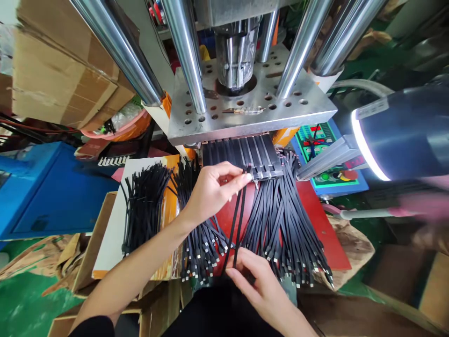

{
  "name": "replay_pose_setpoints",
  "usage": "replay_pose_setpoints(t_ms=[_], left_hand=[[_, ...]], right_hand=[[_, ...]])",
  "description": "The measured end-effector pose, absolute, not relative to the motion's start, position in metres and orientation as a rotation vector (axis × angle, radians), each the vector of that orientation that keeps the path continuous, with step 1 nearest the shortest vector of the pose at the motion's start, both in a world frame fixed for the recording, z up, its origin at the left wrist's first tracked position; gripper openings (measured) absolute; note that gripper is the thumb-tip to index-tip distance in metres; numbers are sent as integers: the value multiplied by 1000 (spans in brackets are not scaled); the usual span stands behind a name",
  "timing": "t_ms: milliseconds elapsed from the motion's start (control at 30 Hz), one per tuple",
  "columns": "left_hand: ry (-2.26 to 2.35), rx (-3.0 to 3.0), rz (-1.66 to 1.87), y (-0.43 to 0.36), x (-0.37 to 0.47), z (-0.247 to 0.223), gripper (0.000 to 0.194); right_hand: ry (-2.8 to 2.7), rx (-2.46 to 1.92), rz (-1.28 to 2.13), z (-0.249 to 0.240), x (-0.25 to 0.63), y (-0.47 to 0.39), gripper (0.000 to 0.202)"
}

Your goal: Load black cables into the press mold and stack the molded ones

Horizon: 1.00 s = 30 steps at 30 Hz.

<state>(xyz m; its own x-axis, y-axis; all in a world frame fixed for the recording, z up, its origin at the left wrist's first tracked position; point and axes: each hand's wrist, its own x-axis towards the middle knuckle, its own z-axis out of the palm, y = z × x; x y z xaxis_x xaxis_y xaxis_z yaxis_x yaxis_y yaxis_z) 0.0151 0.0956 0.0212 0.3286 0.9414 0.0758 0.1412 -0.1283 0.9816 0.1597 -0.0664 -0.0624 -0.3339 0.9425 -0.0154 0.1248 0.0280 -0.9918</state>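
Right now I have two black cables [242,209] stretched between both hands, in front of the black slotted block [242,152] under the press. My left hand [217,189] pinches their upper ends between thumb and finger, just by the block's front edge; I can't tell whether it touches the metal there. My right hand [257,276] grips the same pair lower down, thumb against fingers, and against the dark clothing I can't make out the cables' lower tips. Beneath them I see the red board [326,229]. A fanned bundle of cables [291,215] lies to the right of the pair, a second bundle [203,241] to the left, partly behind my left forearm, and a third bundle [145,206] farther left on a white board [114,234].
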Motion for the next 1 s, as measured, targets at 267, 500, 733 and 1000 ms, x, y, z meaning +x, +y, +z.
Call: replay_pose_setpoints(t_ms=[267,500,733,1000], left_hand=[[1031,1444,955,150,27,-2,35],[1055,1512,912,153,23,-7,27],[1376,1909,911,179,28,-25,26],[1254,2202,955,141,8,-28,36]], right_hand=[[-1192,-1395,1607,-82,181,-24,52],[-1448,-1290,1586,-81,168,-22,48],[-1755,-1218,1175,-15,226,49,53],[-1825,-1257,1083,-19,229,177,60]])
